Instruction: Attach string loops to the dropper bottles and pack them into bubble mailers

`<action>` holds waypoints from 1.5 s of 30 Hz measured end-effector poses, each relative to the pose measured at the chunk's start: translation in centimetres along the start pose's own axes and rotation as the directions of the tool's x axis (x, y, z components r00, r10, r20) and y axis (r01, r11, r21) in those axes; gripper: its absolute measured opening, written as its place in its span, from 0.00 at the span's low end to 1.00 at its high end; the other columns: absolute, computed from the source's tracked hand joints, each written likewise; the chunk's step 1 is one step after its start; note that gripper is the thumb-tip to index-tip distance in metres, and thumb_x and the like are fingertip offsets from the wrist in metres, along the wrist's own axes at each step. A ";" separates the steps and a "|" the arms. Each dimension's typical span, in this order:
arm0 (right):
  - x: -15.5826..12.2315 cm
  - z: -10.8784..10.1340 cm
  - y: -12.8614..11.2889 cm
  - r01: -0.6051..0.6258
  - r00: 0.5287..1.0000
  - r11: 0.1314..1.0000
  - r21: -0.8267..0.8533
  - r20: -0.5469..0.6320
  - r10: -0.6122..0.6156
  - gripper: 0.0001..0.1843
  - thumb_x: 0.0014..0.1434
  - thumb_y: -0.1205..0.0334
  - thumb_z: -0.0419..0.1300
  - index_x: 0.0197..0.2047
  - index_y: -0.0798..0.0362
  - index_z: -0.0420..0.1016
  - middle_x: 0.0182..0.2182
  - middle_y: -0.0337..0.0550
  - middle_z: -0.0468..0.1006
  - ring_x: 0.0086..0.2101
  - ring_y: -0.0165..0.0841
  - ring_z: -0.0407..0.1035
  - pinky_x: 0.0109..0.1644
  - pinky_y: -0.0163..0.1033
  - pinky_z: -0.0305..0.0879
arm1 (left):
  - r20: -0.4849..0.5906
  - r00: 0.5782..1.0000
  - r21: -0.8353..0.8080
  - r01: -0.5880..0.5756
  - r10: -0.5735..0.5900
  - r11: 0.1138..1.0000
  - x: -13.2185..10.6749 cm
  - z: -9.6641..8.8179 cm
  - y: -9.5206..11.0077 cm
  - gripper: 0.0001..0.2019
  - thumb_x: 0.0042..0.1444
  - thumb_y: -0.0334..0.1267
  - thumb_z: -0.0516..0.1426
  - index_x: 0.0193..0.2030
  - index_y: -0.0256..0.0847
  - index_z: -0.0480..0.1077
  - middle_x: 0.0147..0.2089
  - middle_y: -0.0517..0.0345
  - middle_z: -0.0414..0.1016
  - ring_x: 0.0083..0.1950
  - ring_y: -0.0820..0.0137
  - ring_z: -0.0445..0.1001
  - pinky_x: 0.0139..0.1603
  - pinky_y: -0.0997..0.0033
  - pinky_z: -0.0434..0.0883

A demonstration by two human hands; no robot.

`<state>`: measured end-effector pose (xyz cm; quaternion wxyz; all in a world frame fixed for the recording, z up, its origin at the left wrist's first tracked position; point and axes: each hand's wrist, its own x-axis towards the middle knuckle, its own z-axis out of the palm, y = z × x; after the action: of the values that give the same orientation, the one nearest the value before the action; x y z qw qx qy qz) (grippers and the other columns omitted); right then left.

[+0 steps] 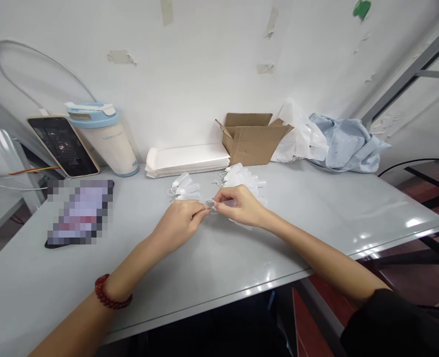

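My left hand and my right hand meet over the middle of the table. Between their fingertips runs a thin white cord loop, pinched from both sides. Part of a small translucent tube shows under my right fingers; whether the loop is tied to it I cannot tell. Just beyond my left hand lie several small translucent tubes with white caps and cord loops. A larger heap of similar tubes lies behind my right hand, partly hidden by it.
Along the wall stand a phone, a tumbler, a stack of white envelopes or flat sheets, an open cardboard box, a white plastic bag and a light blue cloth bag. A blurred-out flat item lies at left.
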<state>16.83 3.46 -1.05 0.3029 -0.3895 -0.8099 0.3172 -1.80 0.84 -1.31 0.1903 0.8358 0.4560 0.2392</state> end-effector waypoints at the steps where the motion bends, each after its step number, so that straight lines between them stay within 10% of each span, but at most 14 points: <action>1: 0.0 -0.1 0.0 -0.001 1.000 1.000 0.010 -0.005 0.001 0.06 0.52 0.66 0.55 0.26 0.57 0.72 0.23 0.38 0.73 0.26 0.27 0.65 0.32 0.32 0.58 | -0.002 1.000 -0.002 0.007 -0.007 1.000 0.0 0.0 -0.1 0.16 0.60 0.33 0.49 0.21 0.38 0.63 0.21 0.62 0.66 0.25 0.74 0.63 0.29 0.73 0.58; 45: -0.2 1.0 0.2 0.039 0.998 0.998 -0.051 0.058 -0.036 0.06 0.50 0.69 0.54 0.24 0.57 0.70 0.21 0.37 0.70 0.24 0.26 0.61 0.30 0.32 0.53 | 0.022 0.997 0.042 -0.068 0.067 0.997 -0.3 1.0 0.3 0.16 0.55 0.26 0.48 0.18 0.39 0.62 0.20 0.60 0.68 0.22 0.74 0.62 0.25 0.74 0.57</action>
<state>16.28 3.14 -1.83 0.2752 -0.3728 -0.8333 0.3015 -1.16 0.37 -2.08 0.1688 0.8571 0.4304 0.2271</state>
